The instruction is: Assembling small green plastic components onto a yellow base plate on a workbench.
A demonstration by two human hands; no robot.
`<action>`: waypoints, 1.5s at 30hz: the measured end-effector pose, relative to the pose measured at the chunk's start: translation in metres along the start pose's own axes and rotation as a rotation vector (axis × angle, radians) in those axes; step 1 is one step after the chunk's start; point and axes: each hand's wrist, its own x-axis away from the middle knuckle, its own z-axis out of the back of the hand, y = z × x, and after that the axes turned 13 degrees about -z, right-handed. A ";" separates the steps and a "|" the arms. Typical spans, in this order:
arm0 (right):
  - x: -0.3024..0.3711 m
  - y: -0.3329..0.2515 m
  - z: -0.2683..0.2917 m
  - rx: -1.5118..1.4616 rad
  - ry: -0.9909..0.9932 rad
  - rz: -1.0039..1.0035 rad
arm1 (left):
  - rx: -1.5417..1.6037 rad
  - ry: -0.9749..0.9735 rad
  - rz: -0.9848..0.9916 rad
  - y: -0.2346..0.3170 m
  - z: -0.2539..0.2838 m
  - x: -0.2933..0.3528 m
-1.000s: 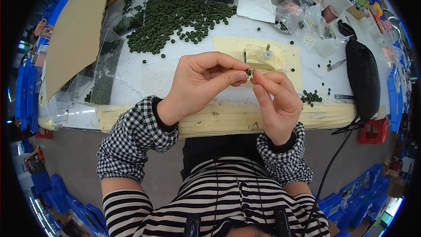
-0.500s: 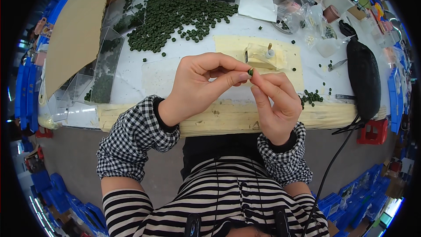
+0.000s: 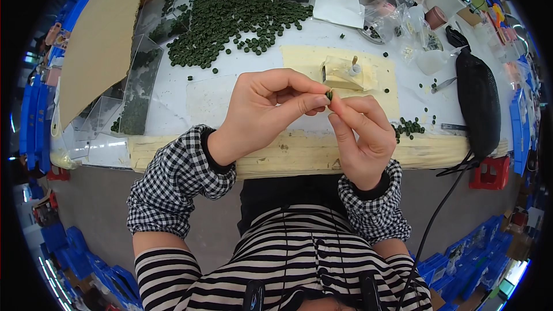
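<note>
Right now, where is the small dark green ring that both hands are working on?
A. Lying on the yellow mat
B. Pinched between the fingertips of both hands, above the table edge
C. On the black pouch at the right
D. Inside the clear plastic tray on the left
B: the small dark green ring sits pinched where the left hand and right hand meet at their fingertips, held up in front of the yellow mat, not lying on it.

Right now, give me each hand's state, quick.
Left hand: closed, pinching the small green ring.
Right hand: fingertips closed on the same ring.
</note>
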 end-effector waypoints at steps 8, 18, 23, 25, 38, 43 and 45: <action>0.000 -0.001 0.002 -0.014 0.022 0.002 | -0.061 -0.034 -0.085 0.001 0.000 0.001; 0.000 -0.001 0.002 -0.043 -0.014 -0.024 | -0.095 -0.064 -0.133 -0.002 0.003 0.001; 0.001 0.000 0.003 -0.029 -0.036 -0.033 | -0.200 -0.078 -0.206 -0.001 0.004 0.000; 0.001 0.000 0.003 -0.027 -0.036 -0.034 | -0.234 -0.084 -0.223 0.000 0.004 -0.001; 0.000 -0.003 0.002 -0.055 -0.028 -0.057 | -0.157 -0.053 -0.155 -0.001 0.002 0.000; 0.001 -0.002 0.003 -0.057 -0.009 -0.057 | -0.133 -0.054 -0.131 0.000 0.002 -0.001; 0.001 -0.002 0.003 -0.057 -0.013 -0.058 | -0.116 -0.040 -0.131 -0.001 0.002 -0.001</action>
